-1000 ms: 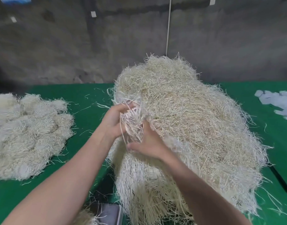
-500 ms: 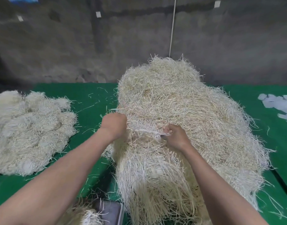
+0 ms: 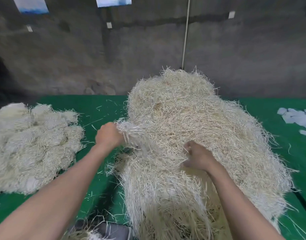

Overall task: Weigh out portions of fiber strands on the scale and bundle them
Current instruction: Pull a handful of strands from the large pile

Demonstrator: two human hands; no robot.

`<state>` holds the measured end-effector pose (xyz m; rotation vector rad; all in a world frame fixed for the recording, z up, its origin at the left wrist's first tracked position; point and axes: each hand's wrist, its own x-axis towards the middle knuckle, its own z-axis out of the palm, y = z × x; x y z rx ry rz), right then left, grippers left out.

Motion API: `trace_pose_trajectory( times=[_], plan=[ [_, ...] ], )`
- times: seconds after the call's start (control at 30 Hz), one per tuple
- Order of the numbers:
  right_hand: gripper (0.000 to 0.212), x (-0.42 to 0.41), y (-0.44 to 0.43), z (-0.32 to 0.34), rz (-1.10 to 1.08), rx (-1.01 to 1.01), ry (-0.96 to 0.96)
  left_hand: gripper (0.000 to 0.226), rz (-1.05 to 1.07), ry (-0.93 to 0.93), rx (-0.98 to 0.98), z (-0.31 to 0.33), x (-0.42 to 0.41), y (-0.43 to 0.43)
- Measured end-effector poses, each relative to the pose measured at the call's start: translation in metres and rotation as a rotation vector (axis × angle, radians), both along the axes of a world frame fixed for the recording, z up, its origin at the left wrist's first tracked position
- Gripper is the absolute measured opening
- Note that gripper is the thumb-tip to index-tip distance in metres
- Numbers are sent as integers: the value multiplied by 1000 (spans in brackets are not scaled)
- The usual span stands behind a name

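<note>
Left hand [image 3: 108,134]: a tuft of pale thin fiber strands [image 3: 131,131] was gripped, lying sideways to its right.
Right hand [image 3: 198,157]: was curled into the big pale fiber heap [image 3: 200,110].

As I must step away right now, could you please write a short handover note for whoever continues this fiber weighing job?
Left hand: grip closed on a tuft of strands at the left edge of the big heap.
Right hand: fingers curled round strands on that heap's near slope.
A smaller pile lies apart to the left on the green table cover. A grey object, possibly the scale, is at the near edge, mostly hidden.
Done: a portion is being gathered.
Left: weigh it, then bundle it.
</note>
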<state>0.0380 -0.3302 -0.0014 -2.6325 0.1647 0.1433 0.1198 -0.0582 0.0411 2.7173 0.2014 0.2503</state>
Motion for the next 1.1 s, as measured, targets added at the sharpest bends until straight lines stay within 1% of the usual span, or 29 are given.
trace_pose_trajectory(
  times=[0.03,0.07,0.1,0.13,0.17,0.2,0.23,0.27,0.3,0.33,0.37,0.4,0.47,0.53,0.57,0.63,0.7,0.73,0.77,0.83,0.87,0.9,0.93,0.97,1.0,1.03,1.07,1.1],
  plan=[
    [86,2,9,11,17,-103,-74,29,6,-2,-46,1,-2,-8],
    [101,2,18,22,38,-144,-173,29,-2,0,-89,4,-5,-16],
    [115,1,28,30,73,-90,-279,25,-31,16,-146,8,-7,-22],
    [124,-1,42,37,111,43,-354,19,-91,50,-240,13,-11,-29],
    [127,-2,58,41,131,215,-379,15,-169,97,-383,20,-16,-36],
    [122,-1,74,41,115,393,-362,16,-245,138,-552,26,-21,-43],
    [108,4,87,36,70,554,-312,19,-299,183,-718,31,-27,-50],
    [81,8,99,28,22,672,-248,20,-335,228,-878,35,-34,-54],
    [47,13,107,18,-4,709,-198,14,-361,291,-1063,38,-40,-57],
    [20,16,113,6,4,645,-199,8,-399,377,-1287,40,-44,-58],
    [13,18,115,-7,45,559,-230,22,-402,457,-1522,40,-46,-56],
    [16,18,114,-20,85,485,-237,34,-377,505,-1714,40,-47,-53],
    [14,17,98,-39,123,354,-203,33,-314,438,-1902,43,-46,-41],
    [15,15,72,-55,78,237,-127,23,-264,308,-1954,53,-43,-26],
    [18,14,58,-63,53,153,-78,21,-237,259,-1979,58,-40,-18],
    [27,11,38,-80,26,-31,31,27,-187,192,-2007,69,-33,-5],
    [29,8,32,-88,56,-176,115,25,-228,159,-2000,81,-30,0],
    [23,6,35,-85,77,-170,133,21,-287,161,-1982,84,-32,-2],
    [21,6,38,-76,100,-110,138,19,-330,167,-1961,86,-35,-5],
    [41,6,45,-41,140,57,123,25,-349,183,-1929,85,-40,-11],
    [50,7,49,-17,154,96,72,27,-345,189,-1931,83,-42,-13],
    [54,6,54,10,150,92,-48,26,-334,197,-1944,81,-43,-13],
    [54,4,58,37,134,94,-247,23,-314,194,-1960,81,-44,-14],
    [52,-1,64,61,98,163,-479,21,-302,195,-1976,82,-45,-13],
    [49,-9,75,82,69,329,-674,22,-299,193,-1991,83,-47,-12],
    [46,-18,88,96,71,544,-781,24,-299,186,-2016,84,-51,-11],
    [46,-27,103,106,107,734,-777,25,-300,168,-2057,85,-57,-9],
    [60,-35,121,111,156,876,-677,23,-327,155,-2114,87,-66,-8]
  ],
)
